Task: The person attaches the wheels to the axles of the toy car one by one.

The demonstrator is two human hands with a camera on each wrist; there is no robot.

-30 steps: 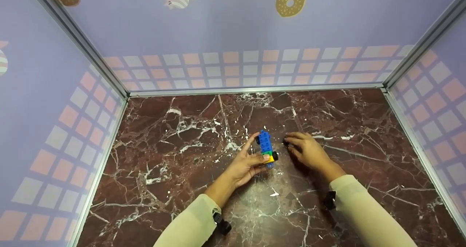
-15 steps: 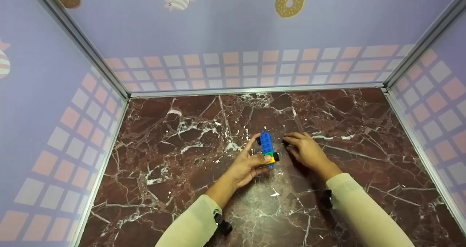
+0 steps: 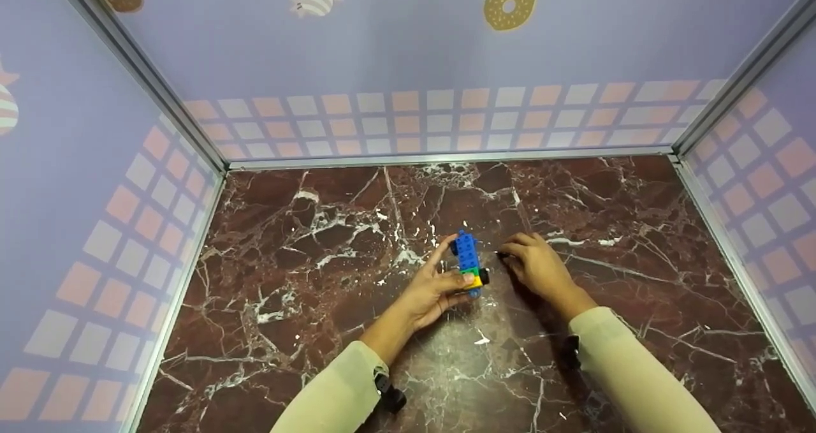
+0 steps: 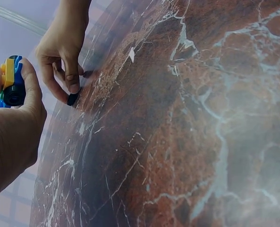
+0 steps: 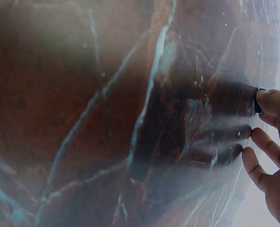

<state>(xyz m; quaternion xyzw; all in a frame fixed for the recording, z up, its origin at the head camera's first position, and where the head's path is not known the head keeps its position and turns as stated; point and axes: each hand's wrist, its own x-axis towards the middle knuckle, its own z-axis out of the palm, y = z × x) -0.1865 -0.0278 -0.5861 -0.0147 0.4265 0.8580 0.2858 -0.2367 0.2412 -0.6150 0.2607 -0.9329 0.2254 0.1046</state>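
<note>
In the head view, my left hand (image 3: 424, 293) holds a toy car (image 3: 467, 251) built of blue, green and yellow blocks, with black wheels. The thumb presses on the yellow and green end while a finger reaches along to the blue end. The left wrist view shows the car's black wheel (image 4: 14, 94) between thumb and fingers. To the right, my right hand (image 3: 540, 268) is low at the tabletop, pinching a small black wheel (image 4: 72, 99) between thumb and finger. Its other fingertips (image 5: 247, 153) rest down at the surface. Most of that wheel is hidden by the fingers.
The dark red marble-patterned tabletop (image 3: 306, 331) has small white flecks scattered on it. Lilac panels with pink and white squares (image 3: 408, 124) enclose the back and both sides, with a metal strip (image 3: 357, 161) along the back edge.
The right fingers have shifted slightly and drawn in around the small black wheel, which showed more a second ago. The left hand and the toy car stay almost in place.
</note>
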